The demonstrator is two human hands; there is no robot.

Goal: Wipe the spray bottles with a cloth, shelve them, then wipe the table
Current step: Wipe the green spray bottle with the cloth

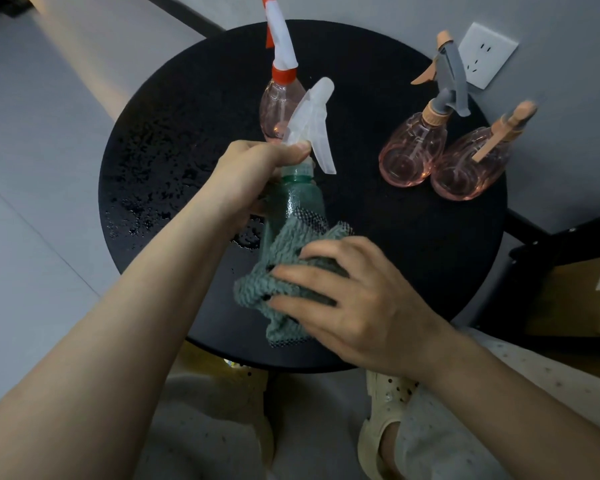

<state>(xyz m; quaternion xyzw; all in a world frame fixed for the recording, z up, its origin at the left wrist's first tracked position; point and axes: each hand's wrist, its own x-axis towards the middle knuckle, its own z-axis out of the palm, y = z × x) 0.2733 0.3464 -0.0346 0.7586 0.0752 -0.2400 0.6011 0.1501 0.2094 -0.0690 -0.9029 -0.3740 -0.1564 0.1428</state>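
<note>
My left hand [253,174] grips the neck of a green spray bottle [300,197] with a clear white trigger head, held above the round black table [413,237]. My right hand [354,299] holds a grey-green cloth [274,271] wrapped around the bottle's lower body. Three pink spray bottles stand on the table: one with a red and white head [278,102] at the back, and two with orange and grey heads [413,150] [471,168] at the right.
Water droplets [146,188] cover the table's left side. A white wall socket [487,55] sits on the wall behind the table. A dark shelf frame [548,247] with a cardboard box stands at the right. My feet in pale clogs are below the table edge.
</note>
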